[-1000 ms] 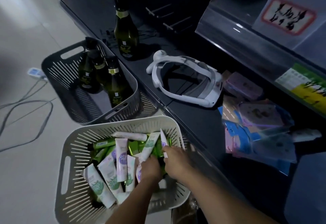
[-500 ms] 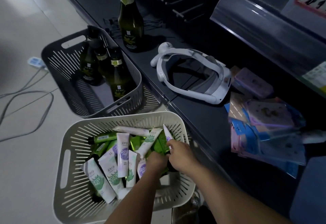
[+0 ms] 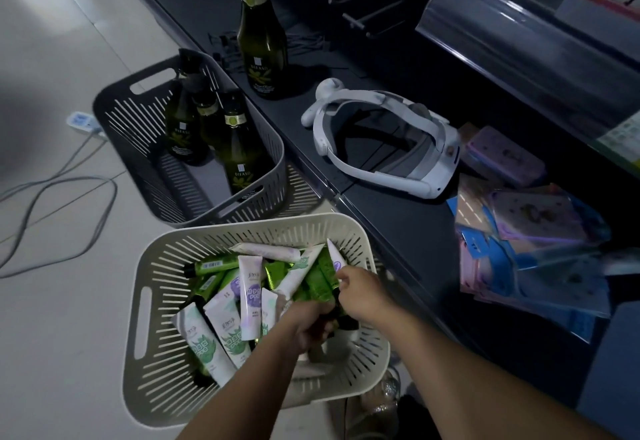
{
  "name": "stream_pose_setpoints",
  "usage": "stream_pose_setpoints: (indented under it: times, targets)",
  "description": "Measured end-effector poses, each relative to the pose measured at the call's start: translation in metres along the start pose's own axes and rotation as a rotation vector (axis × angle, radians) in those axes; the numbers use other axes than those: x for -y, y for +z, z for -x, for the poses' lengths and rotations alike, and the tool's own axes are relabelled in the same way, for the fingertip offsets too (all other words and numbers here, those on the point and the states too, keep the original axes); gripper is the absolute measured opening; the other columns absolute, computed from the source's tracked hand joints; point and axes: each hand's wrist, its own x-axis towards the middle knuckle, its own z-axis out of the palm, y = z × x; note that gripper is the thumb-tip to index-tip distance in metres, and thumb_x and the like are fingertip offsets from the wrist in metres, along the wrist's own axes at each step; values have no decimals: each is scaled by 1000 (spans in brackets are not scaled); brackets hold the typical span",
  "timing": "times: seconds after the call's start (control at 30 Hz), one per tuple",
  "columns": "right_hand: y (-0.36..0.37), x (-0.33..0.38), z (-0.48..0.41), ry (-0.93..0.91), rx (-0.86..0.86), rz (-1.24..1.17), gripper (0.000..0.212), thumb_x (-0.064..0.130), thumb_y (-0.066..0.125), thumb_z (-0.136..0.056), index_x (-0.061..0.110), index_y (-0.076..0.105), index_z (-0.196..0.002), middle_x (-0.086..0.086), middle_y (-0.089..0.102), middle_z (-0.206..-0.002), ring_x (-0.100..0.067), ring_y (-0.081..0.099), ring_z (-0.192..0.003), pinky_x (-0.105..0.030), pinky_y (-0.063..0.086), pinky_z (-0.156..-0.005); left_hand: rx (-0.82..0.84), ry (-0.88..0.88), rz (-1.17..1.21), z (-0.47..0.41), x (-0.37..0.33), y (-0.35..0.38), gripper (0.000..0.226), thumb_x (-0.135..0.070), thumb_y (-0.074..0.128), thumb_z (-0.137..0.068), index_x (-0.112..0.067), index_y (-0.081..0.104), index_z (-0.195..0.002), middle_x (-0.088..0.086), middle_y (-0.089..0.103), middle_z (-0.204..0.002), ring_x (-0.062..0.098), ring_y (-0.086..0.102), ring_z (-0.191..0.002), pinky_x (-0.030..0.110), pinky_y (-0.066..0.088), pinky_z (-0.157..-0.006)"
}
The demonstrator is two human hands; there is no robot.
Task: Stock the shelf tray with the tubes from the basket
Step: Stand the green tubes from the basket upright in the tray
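Observation:
A white slotted basket (image 3: 166, 301) stands on the floor, holding several green tubes (image 3: 320, 282) and white tubes (image 3: 249, 287). Both my hands are inside it at its right side. My left hand (image 3: 310, 325) is curled into a fist around a bunch of tubes near the basket's middle. My right hand (image 3: 363, 292) pinches the lower end of a white and purple tube (image 3: 334, 254) that stands tilted against the basket's right wall. A clear plastic shelf tray (image 3: 502, 34) sits on the upper shelf at the top right.
A dark basket (image 3: 138, 117) with three dark bottles (image 3: 239, 155) stands behind the white one. On the dark lower shelf (image 3: 398, 218) are another bottle (image 3: 261, 41), a white headset (image 3: 381, 142) and flat packets (image 3: 533, 242). Cables (image 3: 52, 197) lie on the floor.
Both hands stayed in the basket. My left hand has closed lower over the tubes, and my right hand's fingers have come onto the white and purple tube. The view shifted slightly.

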Motion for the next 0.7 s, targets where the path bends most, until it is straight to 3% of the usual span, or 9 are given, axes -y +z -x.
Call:
stream_pose_setpoints:
  times: [0.1,0.23,0.37,0.4,0.47,0.53,0.63,0.7]
  targets:
    - [4,3,-2,63,25,-89,32,18,41,-95,6,55,-122,-16,57,-126,-31,55,-113,-27,42,-81,73,12,-79,24,11,-17,16,-2,51,-93,-8,57,-80,4,56,-59,9,47,-38,14,32,-37]
    - [5,5,-3,119,2,-307,28,23,47,-96,9,55,-119,-13,60,-121,-27,57,-111,-23,39,-77,255,173,-206,56,16,-19,38,9,54,-89,-14,64,-60,-2,60,-54,8,53,-49,16,38,-40]
    - [-1,6,-4,55,-123,-500,11,18,53,-93,16,55,-104,-10,63,-109,-27,60,-101,-31,46,-82,294,351,-487,60,-5,-21,20,-1,67,-78,-20,69,-70,-6,60,-64,7,55,-60,17,42,-55]
    - [-3,6,-3,28,-141,-486,8,18,54,-93,17,55,-102,-9,63,-107,-27,60,-98,-31,46,-81,237,383,-641,51,-8,-22,17,-4,66,-77,-17,72,-86,-1,63,-76,12,58,-73,22,45,-64]
    - [-5,7,-3,-8,-187,-406,10,21,53,-94,18,55,-104,-7,64,-106,-27,60,-96,-29,44,-76,7,468,-1225,26,-10,-21,34,-10,56,-84,-9,63,-117,11,64,-109,25,59,-102,28,45,-86]
    - [-5,8,-3,-25,-205,-354,13,23,51,-95,18,54,-106,-6,64,-106,-28,60,-96,-27,40,-73,-251,525,-1659,10,-4,-16,36,-17,49,-89,-10,58,-123,15,55,-125,31,48,-118,33,37,-99]
    - [-6,7,-3,-47,-198,-331,12,23,51,-95,17,54,-105,-7,63,-107,-27,59,-97,-26,39,-73,-432,463,-1823,-10,16,-12,43,-23,40,-93,-7,47,-133,17,40,-139,35,29,-132,42,23,-109]
    - [-9,6,-3,-62,-193,-329,10,22,51,-95,18,54,-104,-6,63,-106,-26,58,-96,-26,38,-72,-518,413,-1896,-22,31,-12,54,-24,29,-97,-2,23,-146,20,23,-151,36,14,-139,47,8,-115]
